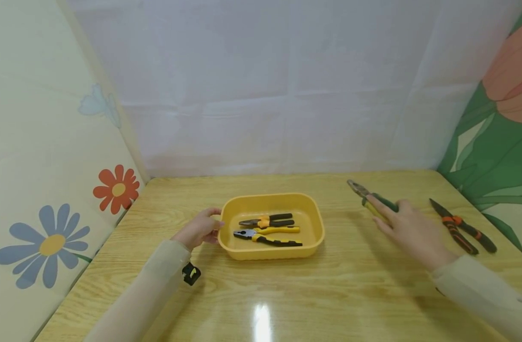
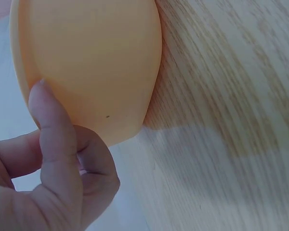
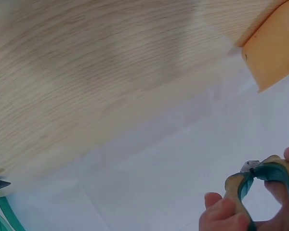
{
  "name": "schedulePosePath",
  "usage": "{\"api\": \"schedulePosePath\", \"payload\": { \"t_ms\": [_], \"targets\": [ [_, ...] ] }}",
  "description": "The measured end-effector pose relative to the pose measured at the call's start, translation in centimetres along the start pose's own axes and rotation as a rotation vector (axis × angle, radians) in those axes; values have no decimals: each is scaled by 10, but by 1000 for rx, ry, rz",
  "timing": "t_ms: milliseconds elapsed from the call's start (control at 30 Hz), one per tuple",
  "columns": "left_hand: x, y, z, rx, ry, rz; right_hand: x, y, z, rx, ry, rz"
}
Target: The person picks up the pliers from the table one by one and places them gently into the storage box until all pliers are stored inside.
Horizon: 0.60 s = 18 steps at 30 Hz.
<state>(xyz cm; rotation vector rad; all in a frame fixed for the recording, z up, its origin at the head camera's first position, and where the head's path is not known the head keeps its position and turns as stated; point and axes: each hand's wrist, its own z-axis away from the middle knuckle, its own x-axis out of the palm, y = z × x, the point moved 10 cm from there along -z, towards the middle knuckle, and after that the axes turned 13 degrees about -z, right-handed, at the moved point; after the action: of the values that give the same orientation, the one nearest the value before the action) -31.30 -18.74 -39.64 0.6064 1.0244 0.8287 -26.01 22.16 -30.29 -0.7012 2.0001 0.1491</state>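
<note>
My left hand (image 1: 201, 228) grips the left end of a yellow plastic tray (image 1: 269, 255), thumb at the rim in the left wrist view. Inside the tray lie two pairs of pliers: one with orange-and-black handles (image 1: 265, 221), and in front of it one with yellow-and-black handles (image 1: 265, 236). To the right of the tray, my right hand (image 1: 408, 230) holds another pair of pliers (image 1: 365, 194) with green-and-yellow handles. Its metal nose points away from me and to the left; in the right wrist view the handles (image 3: 234, 185) stand spread apart.
Near the right edge of the wooden table (image 1: 329, 299) lie pliers (image 1: 458, 222) with black-and-orange handles. A small black object (image 1: 191, 274) with a yellow-green mark shows beside my left wrist. Pale cloth (image 1: 261, 95) hangs behind the table, and flower-printed panels flank both sides.
</note>
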Motion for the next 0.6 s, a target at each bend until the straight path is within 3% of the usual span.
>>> {"api": "schedulePosePath", "payload": {
  "t_ms": [600],
  "targets": [
    [0,0,0,-17,-2,-7,4,-31,-12,-42,-29,-25]
  ]
}}
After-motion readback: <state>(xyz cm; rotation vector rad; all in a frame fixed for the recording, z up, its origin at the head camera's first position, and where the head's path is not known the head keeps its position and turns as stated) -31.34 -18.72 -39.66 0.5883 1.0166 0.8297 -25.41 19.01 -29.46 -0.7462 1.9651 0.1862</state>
